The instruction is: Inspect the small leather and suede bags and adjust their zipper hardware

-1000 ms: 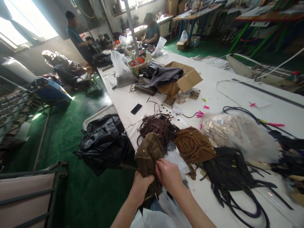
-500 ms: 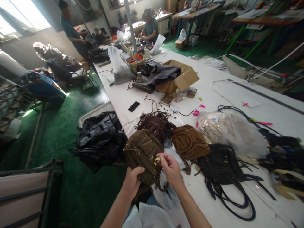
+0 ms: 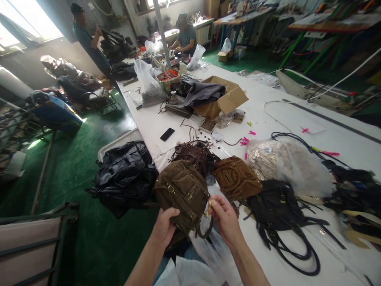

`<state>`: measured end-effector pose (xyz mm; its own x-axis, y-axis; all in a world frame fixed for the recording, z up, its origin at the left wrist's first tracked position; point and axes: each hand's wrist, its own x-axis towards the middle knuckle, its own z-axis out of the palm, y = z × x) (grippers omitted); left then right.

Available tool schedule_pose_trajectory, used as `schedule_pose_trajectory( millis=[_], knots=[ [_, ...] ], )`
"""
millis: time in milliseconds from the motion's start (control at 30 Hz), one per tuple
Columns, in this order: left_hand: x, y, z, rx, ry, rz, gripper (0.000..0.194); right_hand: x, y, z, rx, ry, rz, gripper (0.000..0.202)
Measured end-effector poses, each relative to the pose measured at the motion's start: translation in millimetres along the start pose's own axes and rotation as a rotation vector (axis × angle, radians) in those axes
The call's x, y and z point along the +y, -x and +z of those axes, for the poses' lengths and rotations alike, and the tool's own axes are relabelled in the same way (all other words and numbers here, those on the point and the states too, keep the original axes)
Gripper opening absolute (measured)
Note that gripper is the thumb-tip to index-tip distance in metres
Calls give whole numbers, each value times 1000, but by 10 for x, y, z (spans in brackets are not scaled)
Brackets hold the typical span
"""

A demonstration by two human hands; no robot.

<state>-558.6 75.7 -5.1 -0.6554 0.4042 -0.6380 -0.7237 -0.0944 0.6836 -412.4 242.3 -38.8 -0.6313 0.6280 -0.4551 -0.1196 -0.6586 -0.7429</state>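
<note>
An olive-brown handbag with brass-coloured buckles is held tilted at the table's near edge. My left hand is closed on its lower left side, thumb on the front. At the bag's right edge, my right hand pinches a small yellow piece; its exact kind is too small to make out. Just behind the bag lies a dark maroon handbag. To the right are a tan-brown handbag and a black handbag with long looped handles.
Black bags fill a tub to the left. A plastic bag of metal-coloured parts, pink clips, a phone and a cardboard box occupy the white table. Two people work at the far end.
My right hand has moved right with the yellow piece, from the bag's front to its right edge. My left hand keeps its hold. The standing person has lifted a dark bag.
</note>
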Motion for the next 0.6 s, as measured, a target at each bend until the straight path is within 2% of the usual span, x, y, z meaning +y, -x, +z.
schedule_pose_trajectory(
  millis=[100, 200, 267, 400, 500, 600],
  knots=[
    [1, -28, -27, 8, 2, -20, 61, 2, 22, -33, 4, 0, 34, 46],
    [15, -74, -58, 30, 14, -47, 50, 1, 64, -50, -22, -27, 7, 22],
    [22, -113, -86, 46, 26, -68, 42, 6, 89, -65, -55, -94, 12, 19],
    [24, -190, -135, 55, 18, -109, 37, 91, 99, -125, -53, -202, 78, 29],
    [23, -221, -140, 41, 7, -133, 37, 215, 79, -176, 46, -17, 106, 42],
    [23, -231, -135, 34, 2, -124, 34, 314, 58, -208, 91, 180, 66, 50]
  ],
)
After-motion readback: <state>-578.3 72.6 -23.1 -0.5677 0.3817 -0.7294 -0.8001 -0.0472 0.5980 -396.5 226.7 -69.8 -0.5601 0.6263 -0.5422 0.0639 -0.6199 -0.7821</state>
